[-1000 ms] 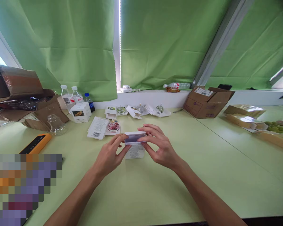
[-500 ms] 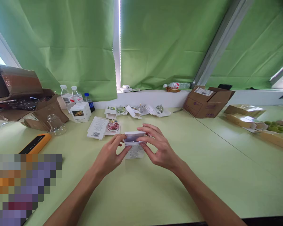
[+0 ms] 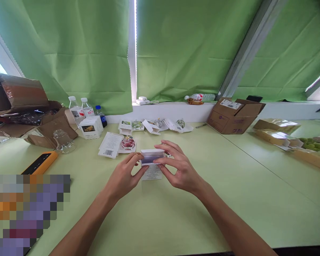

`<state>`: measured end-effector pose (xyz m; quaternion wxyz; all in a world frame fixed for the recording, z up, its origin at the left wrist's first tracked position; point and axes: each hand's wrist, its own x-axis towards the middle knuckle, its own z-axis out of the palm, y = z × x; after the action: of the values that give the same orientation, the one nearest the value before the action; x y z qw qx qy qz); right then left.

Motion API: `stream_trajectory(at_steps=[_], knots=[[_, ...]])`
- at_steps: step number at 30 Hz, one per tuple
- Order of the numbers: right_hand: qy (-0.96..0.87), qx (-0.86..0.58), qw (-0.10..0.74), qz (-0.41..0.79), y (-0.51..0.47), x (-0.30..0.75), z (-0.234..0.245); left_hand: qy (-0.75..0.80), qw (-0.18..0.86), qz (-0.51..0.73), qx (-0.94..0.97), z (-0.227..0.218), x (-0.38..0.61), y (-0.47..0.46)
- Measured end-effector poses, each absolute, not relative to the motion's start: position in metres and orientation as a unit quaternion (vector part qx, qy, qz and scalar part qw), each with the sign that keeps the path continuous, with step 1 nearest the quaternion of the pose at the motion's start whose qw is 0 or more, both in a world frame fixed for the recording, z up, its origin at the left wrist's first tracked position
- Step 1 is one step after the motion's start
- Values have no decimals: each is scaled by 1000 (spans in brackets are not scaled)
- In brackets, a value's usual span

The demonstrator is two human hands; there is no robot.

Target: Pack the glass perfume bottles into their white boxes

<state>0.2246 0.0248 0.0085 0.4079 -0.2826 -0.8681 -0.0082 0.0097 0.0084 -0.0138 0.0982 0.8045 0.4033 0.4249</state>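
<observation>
White box (image 3: pixel 152 173) with its top open sits at the middle of the green table (image 3: pixel 154 220), between the person's two hands. From the lower left, the left hand (image 3: pixel 125 173) reaches in with its fingers curled, pinching the box's left side narrowly, the thumb on the printed front and the index finger at the upper edge. The right hand (image 3: pixel 181 168) slants in from the lower right, its thumb and index finger close together on the right end of the front edge, its other fingers stretched over the box's right side. Lines of print on the box's front are too small to read. Farther left, two clear bottles (image 3: pixel 76 111) carry red-printed labels, beside a flower-picture carton (image 3: pixel 90 128) and a blue-labelled bottle (image 3: pixel 102 117). Next come white packets (image 3: pixel 110 144) bearing dense text and a barcode, the wording illegible. On the sill, a lying bottle (image 3: pixel 204 97) shows red print; farther right, a cardboard box (image 3: pixel 229 119) has a white barcode label and purple printing, neither readable.
</observation>
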Motion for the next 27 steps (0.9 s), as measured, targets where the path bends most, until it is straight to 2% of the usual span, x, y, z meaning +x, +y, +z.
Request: stream_trajectory(at_steps=[14,27], knots=[[-851,-301,430,16,23,221,11,435,98,408,796,-14,8,7],[-862,-338,377,40,20,222,11,452,108,427,775,-10,10,5]])
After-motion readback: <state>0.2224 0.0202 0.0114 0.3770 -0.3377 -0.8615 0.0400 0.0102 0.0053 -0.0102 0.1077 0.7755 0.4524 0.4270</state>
